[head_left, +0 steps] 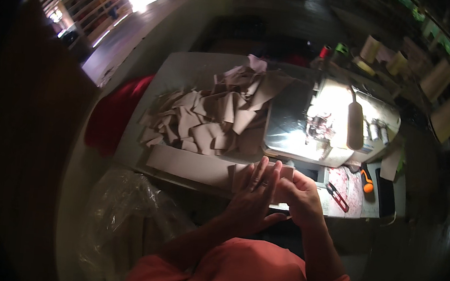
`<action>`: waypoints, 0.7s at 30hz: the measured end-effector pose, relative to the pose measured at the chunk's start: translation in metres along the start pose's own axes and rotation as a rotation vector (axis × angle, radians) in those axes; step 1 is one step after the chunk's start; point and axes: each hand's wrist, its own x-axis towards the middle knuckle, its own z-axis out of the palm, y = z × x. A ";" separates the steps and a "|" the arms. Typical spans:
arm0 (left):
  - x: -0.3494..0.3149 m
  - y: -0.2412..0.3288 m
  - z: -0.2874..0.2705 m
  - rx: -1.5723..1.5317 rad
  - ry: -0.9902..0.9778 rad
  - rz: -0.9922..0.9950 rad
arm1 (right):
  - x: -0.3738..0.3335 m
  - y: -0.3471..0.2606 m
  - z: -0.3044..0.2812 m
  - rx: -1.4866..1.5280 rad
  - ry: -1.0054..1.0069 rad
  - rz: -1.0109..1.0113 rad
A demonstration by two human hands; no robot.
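Note:
A small beige fabric piece [287, 171] lies at the front edge of the work table, under both my hands. My left hand [251, 194] rests flat across it with the fingers stretched out and pointing away from me. At the right end of the piece, my right hand [306, 201] has its fingers curled and pinches the edge. A long, pale fabric strip [190, 166] extends to the left from beneath my left hand. Beyond it is a loose heap of cut beige fabric pieces [205, 119].
A brightly lit sewing machine [353, 126] stands right of the heap. Red-handled thread snips [337, 197], an orange-handled tool [367, 182] and a dark flat object [386, 195] lie right of my hands. Thread cones [370, 48] stand behind. Clear plastic [124, 206] hangs at the lower left.

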 end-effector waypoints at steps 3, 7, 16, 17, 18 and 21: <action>0.009 -0.004 -0.012 -0.301 -0.060 -0.055 | -0.011 -0.003 -0.008 -0.139 -0.013 -0.025; 0.037 -0.020 -0.028 -0.770 -0.169 -0.285 | -0.012 -0.007 -0.012 -0.254 -0.084 -0.108; 0.050 -0.010 -0.034 -0.581 -0.143 -0.341 | -0.024 -0.017 -0.016 -0.222 0.002 -0.090; 0.053 -0.009 -0.034 -0.530 -0.127 -0.319 | -0.024 -0.018 -0.015 -0.205 0.019 -0.103; 0.056 -0.009 -0.033 -0.498 -0.114 -0.303 | -0.023 -0.020 -0.015 -0.188 0.036 -0.117; 0.071 -0.008 -0.029 -0.389 -0.092 -0.241 | -0.018 -0.024 -0.018 -0.180 0.073 -0.122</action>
